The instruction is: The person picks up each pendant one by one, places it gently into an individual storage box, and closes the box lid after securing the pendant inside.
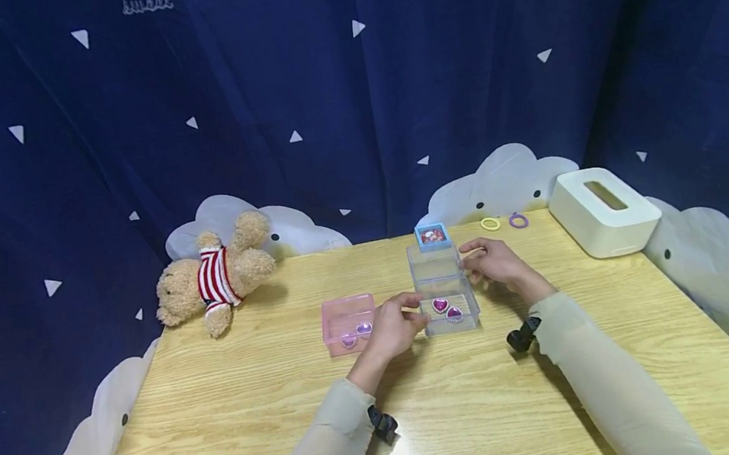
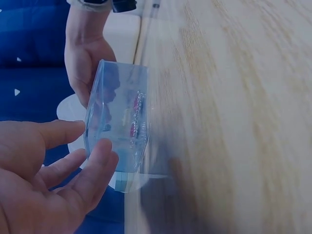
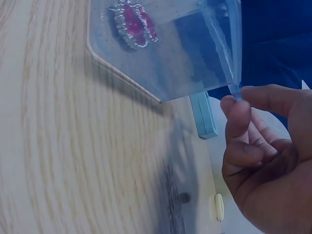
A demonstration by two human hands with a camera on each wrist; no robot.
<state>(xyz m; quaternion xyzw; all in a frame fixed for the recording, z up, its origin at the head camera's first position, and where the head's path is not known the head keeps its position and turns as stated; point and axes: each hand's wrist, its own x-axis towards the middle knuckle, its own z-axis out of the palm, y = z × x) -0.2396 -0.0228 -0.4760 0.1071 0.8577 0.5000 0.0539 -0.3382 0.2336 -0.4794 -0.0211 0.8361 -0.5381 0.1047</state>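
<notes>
A clear plastic box [image 1: 452, 325] stands with its lid [image 1: 435, 265] raised at the back. Two pink heart-shaped gems [image 1: 440, 306] with silvery rims lie inside. My right hand [image 1: 495, 262] pinches a corner of the clear plastic between thumb and index finger, at the lid's right side. On the opposite side is my left hand [image 1: 394, 326], its loosely bent fingers [image 2: 100, 156] at the box's left wall; how firmly they touch cannot be told. Left of that hand sits a pink transparent box [image 1: 340, 347] holding two pale purple heart gems [image 1: 363, 329].
Behind the lid is a small blue-framed square [image 1: 432, 236]. Yellow [image 1: 490, 224] and purple rings [image 1: 519, 220] lie at the back edge. A white tissue box [image 1: 606, 226] stands at the right. A teddy bear [image 1: 219, 276] in a striped shirt lies at the left.
</notes>
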